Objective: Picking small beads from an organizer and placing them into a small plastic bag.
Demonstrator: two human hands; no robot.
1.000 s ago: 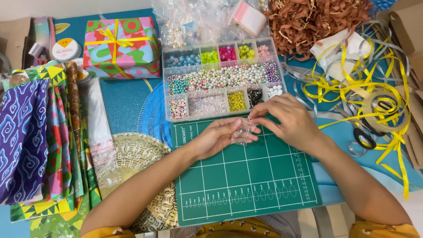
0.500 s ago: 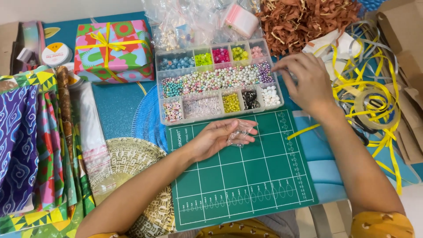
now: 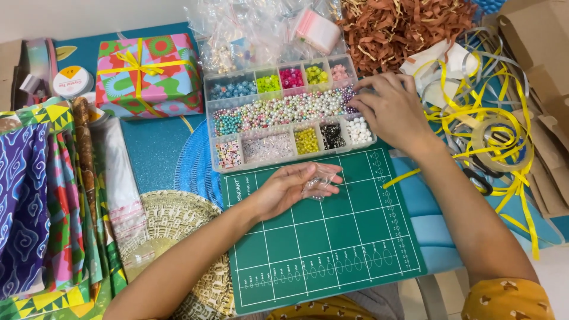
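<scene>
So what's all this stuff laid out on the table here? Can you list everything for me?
bead organiser box: one, clear, many compartments of mixed-colour beads, centre.
cutting mat: one, green with white grid, front centre.
gift box: one, multicolour wrap, yellow ribbon bow, back left.
small plastic bags: a pile, clear, behind the organiser.
paper shred: a heap, brown, back right.
ribbon: loose tangle, yellow, right.
patterned fabrics: several, blue and multicolour, left edge.
woven mat: one, gold, round, left of the cutting mat.
small round tub: one, white, back left.
left hand: palm up over the cutting mat, holding a small clear bag.
right hand: fingers in the organiser's right end.
</scene>
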